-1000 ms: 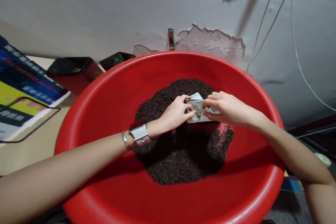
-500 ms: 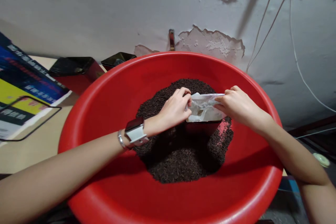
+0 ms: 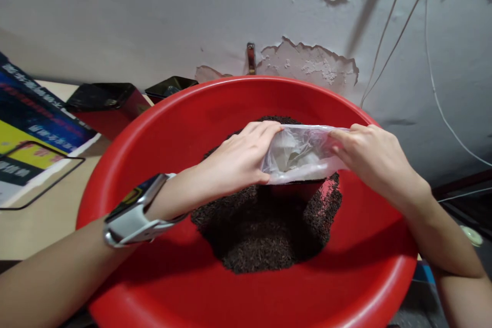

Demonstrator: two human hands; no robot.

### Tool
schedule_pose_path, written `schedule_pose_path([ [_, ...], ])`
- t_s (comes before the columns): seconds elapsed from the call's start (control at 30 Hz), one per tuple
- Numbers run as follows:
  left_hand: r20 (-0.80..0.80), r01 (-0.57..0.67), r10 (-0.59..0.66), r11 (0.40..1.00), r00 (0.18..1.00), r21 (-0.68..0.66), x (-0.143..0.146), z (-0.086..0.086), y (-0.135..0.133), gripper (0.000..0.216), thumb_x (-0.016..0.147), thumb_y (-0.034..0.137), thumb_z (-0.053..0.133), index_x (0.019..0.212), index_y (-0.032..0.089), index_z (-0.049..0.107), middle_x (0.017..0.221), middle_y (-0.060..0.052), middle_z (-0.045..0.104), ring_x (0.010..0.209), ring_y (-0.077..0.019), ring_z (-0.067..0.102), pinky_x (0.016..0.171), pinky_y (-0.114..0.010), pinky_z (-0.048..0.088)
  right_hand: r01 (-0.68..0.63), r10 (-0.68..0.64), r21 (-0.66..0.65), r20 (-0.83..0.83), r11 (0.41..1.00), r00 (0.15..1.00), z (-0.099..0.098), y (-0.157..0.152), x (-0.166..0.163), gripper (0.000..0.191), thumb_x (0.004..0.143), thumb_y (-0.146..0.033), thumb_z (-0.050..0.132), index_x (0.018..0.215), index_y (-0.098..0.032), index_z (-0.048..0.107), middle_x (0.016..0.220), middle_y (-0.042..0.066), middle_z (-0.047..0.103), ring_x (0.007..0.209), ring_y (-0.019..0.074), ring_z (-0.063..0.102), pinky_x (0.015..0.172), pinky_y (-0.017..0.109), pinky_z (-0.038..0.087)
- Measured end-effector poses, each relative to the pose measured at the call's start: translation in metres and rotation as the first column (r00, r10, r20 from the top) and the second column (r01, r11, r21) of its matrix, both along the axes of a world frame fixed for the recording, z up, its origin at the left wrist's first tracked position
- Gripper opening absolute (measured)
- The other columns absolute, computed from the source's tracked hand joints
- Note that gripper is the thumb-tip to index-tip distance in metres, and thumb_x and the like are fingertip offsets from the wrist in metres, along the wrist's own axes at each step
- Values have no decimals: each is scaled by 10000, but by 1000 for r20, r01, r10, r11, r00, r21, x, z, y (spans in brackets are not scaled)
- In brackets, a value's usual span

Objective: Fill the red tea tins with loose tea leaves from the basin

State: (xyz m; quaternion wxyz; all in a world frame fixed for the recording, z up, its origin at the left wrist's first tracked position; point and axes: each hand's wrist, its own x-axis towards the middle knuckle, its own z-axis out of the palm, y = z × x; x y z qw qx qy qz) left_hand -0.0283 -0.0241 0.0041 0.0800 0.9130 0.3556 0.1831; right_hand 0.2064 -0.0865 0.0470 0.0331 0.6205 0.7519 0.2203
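Note:
A large red plastic basin (image 3: 154, 128) fills the middle of the view, with a heap of dark loose tea leaves (image 3: 265, 230) in it. A dark red tin (image 3: 300, 188) stands half buried in the heap. Its clear plastic liner bag (image 3: 298, 156) is stretched open above the tin. My left hand (image 3: 236, 161) is closed on the bag's left edge, and my right hand (image 3: 371, 156) grips its right edge. A white smartwatch (image 3: 134, 212) and a thin bracelet sit on my left wrist.
Two open dark tins (image 3: 103, 100) stand behind the basin at the left, by a printed blue and yellow carton (image 3: 34, 128) on a beige tabletop (image 3: 42, 225). A peeling wall (image 3: 300, 59) with hanging wires (image 3: 430, 61) rises right behind.
The two hands have drawn apart and lifted, pulling the crumpled bag open wide over the tin. My left wrist has turned, so the watch face now points up.

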Motion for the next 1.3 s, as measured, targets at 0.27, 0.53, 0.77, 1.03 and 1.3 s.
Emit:
schedule_pose_path([
  [0.27, -274, -84, 57, 993, 960, -88, -5, -30, 9, 848, 662, 512, 742, 1371, 248, 359, 1284, -158, 534, 1076, -372, 534, 883, -528, 447, -104, 119, -313, 31, 944, 992, -27, 9, -5, 336, 803, -278, 699, 1065, -103, 584, 949, 155, 671, 966, 282, 609, 688, 358, 454],
  [0.53, -256, -98, 23, 954, 966, -282, 6, -47, 38, 993, 659, 582, 715, 1474, 293, 226, 1374, -115, 527, 1183, -335, 546, 947, -398, 435, -69, 28, -463, -94, 884, 995, -45, 45, 11, 575, 717, -399, 758, 1176, -118, 556, 1141, 176, 605, 1146, 319, 538, 820, 415, 520],
  [0.77, -33, 77, -100, 903, 994, -422, 8, -61, 46, 1042, 602, 494, 754, 1471, 236, 241, 1423, -91, 493, 1252, -290, 512, 992, -334, 408, -239, 126, -520, -243, 820, 962, -60, 64, 25, 586, 615, -306, 795, 1119, -143, 543, 1110, 135, 581, 1068, 309, 526, 1030, 486, 413],
  [1.03, 50, 116, -105, 837, 993, -535, 14, -67, 42, 1066, 557, 442, 768, 1449, 195, 240, 1337, -114, 564, 1171, -299, 573, 962, -358, 437, -264, -58, -533, -512, 804, 857, -72, 66, 46, 919, 550, -317, 800, 1330, -106, 361, 1115, 149, 491, 1134, 322, 467, 993, 461, 446],
  [1.3, 74, 73, -35, 791, 997, -607, 13, -69, 40, 1034, 547, 410, 770, 1421, 178, 270, 1285, -106, 600, 1152, -298, 585, 975, -377, 444, -469, -182, -490, -809, 735, 559, -107, 72, 68, 1032, 538, -430, 815, 1372, -151, 276, 1290, 152, 447, 1231, 307, 443, 1047, 453, 396],
])
